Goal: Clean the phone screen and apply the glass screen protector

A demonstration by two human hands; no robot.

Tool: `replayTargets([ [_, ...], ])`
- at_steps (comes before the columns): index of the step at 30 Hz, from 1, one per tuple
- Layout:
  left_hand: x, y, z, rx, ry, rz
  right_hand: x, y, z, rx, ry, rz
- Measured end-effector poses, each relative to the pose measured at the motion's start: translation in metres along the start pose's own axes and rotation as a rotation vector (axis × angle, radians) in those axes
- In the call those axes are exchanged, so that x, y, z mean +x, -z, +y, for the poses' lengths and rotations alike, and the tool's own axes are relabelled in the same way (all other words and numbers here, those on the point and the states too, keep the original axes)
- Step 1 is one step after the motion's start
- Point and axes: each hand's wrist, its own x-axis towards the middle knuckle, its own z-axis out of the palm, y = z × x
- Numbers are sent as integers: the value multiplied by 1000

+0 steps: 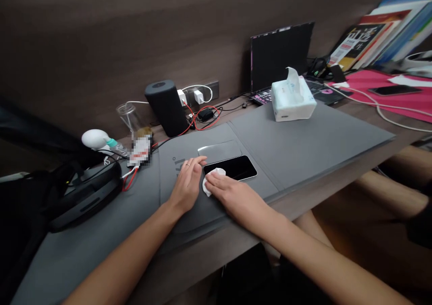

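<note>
A black smartphone [236,167] lies face up on the grey desk mat [303,147]. My right hand [229,193] presses a small white wipe [212,179] against the phone's near left end, fingers closed on the wipe. My left hand [187,181] rests flat on the mat beside the phone's left end, fingers stretched out and touching its edge; a ring shows on one finger. Just behind the phone lies a clear glass screen protector [219,151].
A white tissue pack [293,98] stands at the back of the mat, before a laptop [281,66]. A dark cylinder speaker [166,107], chargers with red cables [202,116] and a glass [127,116] line the wall. A black bag [67,197] sits left; books [381,34] and another phone [394,89] right.
</note>
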Motion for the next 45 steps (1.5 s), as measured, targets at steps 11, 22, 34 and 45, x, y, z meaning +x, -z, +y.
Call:
replayTargets([
  [11, 1, 0, 0, -12, -7, -42, -66, 45, 53, -68, -150, -19],
  [22, 1, 0, 0, -98, 14, -23, -34, 45, 67, -121, -224, -107],
  [34, 6, 3, 3, -111, -41, -32, 26, 4, 19, 91, 62, -59],
  [45, 2, 1, 3, -77, -79, -167, -49, 96, 92, -212, -191, 156],
])
